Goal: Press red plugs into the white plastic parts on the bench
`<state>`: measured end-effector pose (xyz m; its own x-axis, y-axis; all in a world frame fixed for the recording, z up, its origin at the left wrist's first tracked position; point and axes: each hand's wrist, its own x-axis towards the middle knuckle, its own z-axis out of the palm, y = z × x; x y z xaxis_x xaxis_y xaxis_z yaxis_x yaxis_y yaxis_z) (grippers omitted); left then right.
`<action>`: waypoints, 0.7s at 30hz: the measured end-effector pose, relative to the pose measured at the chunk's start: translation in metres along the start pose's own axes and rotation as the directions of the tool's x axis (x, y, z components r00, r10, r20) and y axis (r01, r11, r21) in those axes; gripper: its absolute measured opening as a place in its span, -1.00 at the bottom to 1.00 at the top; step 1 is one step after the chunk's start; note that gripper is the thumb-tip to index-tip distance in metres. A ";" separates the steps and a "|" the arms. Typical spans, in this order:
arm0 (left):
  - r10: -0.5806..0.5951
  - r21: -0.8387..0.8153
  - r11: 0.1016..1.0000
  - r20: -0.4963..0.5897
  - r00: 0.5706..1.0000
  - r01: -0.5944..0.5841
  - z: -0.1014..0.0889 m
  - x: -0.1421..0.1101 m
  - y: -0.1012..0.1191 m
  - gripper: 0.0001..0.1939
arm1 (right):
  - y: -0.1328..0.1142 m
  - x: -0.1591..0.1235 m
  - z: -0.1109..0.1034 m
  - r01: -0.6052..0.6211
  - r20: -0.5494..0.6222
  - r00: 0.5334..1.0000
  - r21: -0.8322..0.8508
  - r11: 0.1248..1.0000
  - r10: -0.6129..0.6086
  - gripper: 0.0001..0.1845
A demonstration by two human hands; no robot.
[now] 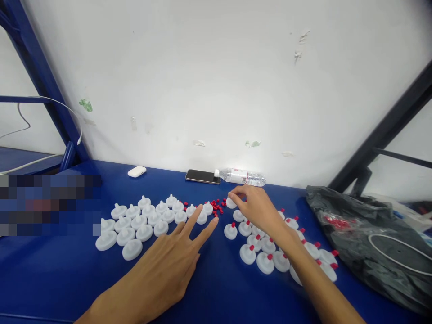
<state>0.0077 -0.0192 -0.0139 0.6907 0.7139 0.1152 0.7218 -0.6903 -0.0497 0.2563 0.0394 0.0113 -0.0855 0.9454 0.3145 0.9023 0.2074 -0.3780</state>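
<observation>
My left hand (168,261) reaches over the blue surface with index and middle fingers stretched apart. Its fingertips are next to a white round spouted lid (207,208) and the loose small red caps (221,210). Farther left stand several white spouted lids (144,232) with bare spouts. My right hand (254,204) is closed in a pinch at the top of a white spouted lid (231,202); the fingers hide its spout. Below and right of that hand lie several white lids with red caps on their spouts (248,254), some hidden by my forearm.
Along the wall lie a white case (137,171), a phone (202,177) and a clear water bottle (243,176) on its side. A dark plastic bag (371,265) covers the right side, with a clear bag of red pieces (339,222) on it. Blue frame posts (43,67) rise at left.
</observation>
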 end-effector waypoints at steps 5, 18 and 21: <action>-0.009 -0.023 1.000 0.003 1.000 0.009 0.003 -0.001 -0.001 -0.21 | 0.007 0.000 0.008 -0.052 0.054 0.997 -0.071 0.996 0.055 -0.71; 0.016 0.035 0.999 0.050 0.999 -0.018 -0.001 0.001 0.000 -0.29 | 0.003 -0.003 0.002 -0.106 0.056 0.990 -0.302 0.947 0.129 -0.68; 0.041 0.063 0.997 0.053 0.998 -0.044 -0.004 0.002 0.001 -0.30 | 0.004 -0.003 0.006 -0.062 0.064 0.994 -0.319 0.946 0.086 -0.70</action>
<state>0.0100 -0.0191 -0.0101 0.7212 0.6901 0.0603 0.6917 -0.7126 -0.1169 0.2576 0.0393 0.0033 -0.0341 0.9739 0.2245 0.9934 0.0577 -0.0995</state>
